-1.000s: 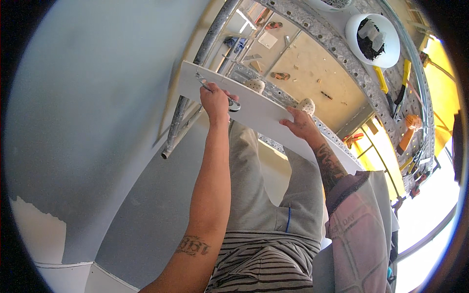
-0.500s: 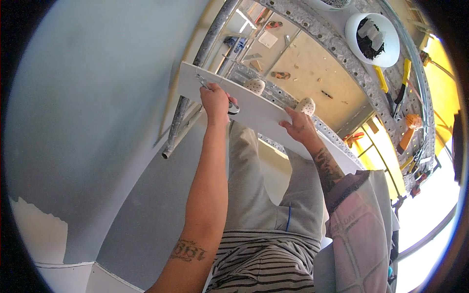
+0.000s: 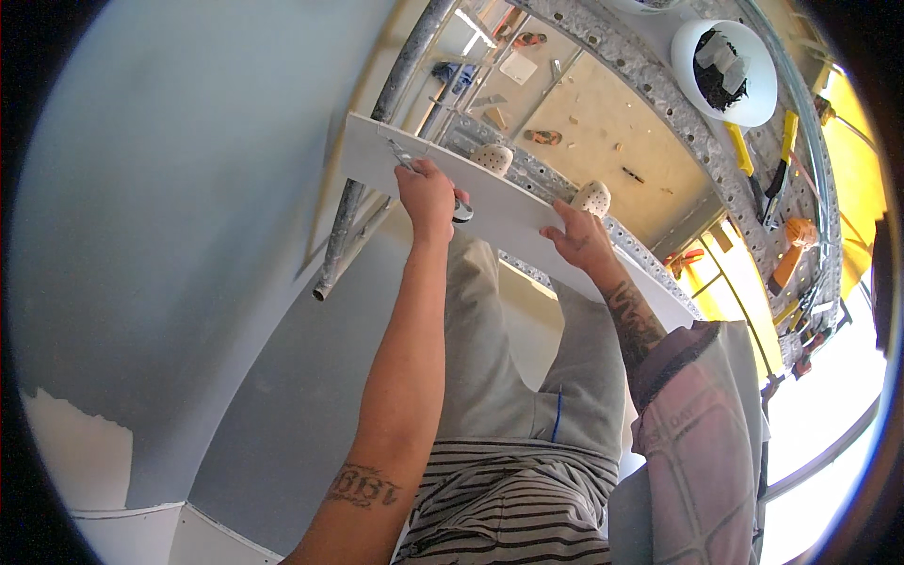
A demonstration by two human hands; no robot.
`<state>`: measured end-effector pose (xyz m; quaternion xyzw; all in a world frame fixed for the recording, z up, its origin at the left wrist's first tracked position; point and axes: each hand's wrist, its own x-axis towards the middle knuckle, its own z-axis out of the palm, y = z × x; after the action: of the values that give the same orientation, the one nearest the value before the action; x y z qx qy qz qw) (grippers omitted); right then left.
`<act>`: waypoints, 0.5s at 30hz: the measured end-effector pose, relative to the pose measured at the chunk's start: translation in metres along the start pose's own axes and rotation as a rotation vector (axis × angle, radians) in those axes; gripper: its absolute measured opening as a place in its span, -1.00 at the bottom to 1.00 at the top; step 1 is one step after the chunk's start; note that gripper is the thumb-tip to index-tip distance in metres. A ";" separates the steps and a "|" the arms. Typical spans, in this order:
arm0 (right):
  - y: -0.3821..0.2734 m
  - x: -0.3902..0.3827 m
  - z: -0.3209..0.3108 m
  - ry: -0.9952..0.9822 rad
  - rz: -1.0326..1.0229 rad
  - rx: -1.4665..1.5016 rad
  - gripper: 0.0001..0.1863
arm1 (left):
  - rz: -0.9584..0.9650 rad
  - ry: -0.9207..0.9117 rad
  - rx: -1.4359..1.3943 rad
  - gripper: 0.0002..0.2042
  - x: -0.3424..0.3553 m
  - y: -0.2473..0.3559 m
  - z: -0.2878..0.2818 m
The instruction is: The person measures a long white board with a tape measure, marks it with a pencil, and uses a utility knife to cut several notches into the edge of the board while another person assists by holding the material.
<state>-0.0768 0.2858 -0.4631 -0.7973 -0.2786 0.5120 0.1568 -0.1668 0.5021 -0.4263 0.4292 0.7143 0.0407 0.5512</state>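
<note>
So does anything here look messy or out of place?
Mostly the tan floor below the perforated metal scaffold deck: small scraps and tools lie scattered. The grey wall has an unpainted white patch at lower left. The white board looks intact.

A building site indoors. Metal scaffold platform (image 3: 659, 104), a grey plastered wall (image 3: 188, 235) and a white bucket (image 3: 725, 71). Hand tools (image 3: 782, 179) lie on the platform's edge.

A long, flat white plasterboard strip (image 3: 513, 221) lies tilted across the person's thighs, its far end reaching toward the grey wall. A slim metal-bladed knife (image 3: 424, 174) rests point-forward on its upper face near that end.
</note>
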 end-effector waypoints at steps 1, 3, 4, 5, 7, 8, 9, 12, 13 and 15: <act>-0.002 0.000 -0.001 -0.016 0.015 -0.004 -0.56 | -0.001 0.008 0.016 -0.80 -0.001 -0.002 0.000; -0.004 0.000 -0.005 -0.043 0.048 0.004 -0.47 | -0.001 0.014 0.033 -0.80 -0.004 -0.006 0.001; -0.007 0.000 -0.007 -0.072 0.080 0.012 -0.39 | 0.009 0.004 0.037 -0.77 -0.006 -0.009 0.002; -0.009 0.000 -0.008 -0.071 0.080 0.015 -0.39 | 0.019 -0.005 0.041 -0.75 -0.007 -0.010 0.002; -0.012 0.000 -0.009 -0.091 0.085 0.052 -0.42 | 0.013 -0.004 0.042 -0.75 -0.007 -0.012 0.003; -0.011 -0.001 -0.010 -0.092 0.088 0.053 -0.42 | 0.006 -0.003 0.039 -0.76 -0.007 -0.012 0.004; -0.010 -0.001 -0.011 -0.090 0.076 0.035 -0.43 | 0.003 -0.005 0.041 -0.76 -0.009 -0.013 0.005; -0.004 0.001 -0.010 -0.077 0.045 0.019 -0.43 | -0.003 -0.009 0.030 -0.76 -0.014 -0.013 0.011; -0.002 0.001 -0.009 -0.068 0.026 0.019 -0.43 | -0.005 -0.016 0.032 -0.77 -0.015 -0.014 0.011; -0.001 0.002 -0.006 -0.066 0.034 0.018 -0.42 | -0.008 -0.024 0.034 -0.78 -0.018 -0.015 0.012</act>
<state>-0.0709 0.2880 -0.4610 -0.7832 -0.2652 0.5431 0.1459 -0.1649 0.4756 -0.4260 0.4360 0.7102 0.0211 0.5523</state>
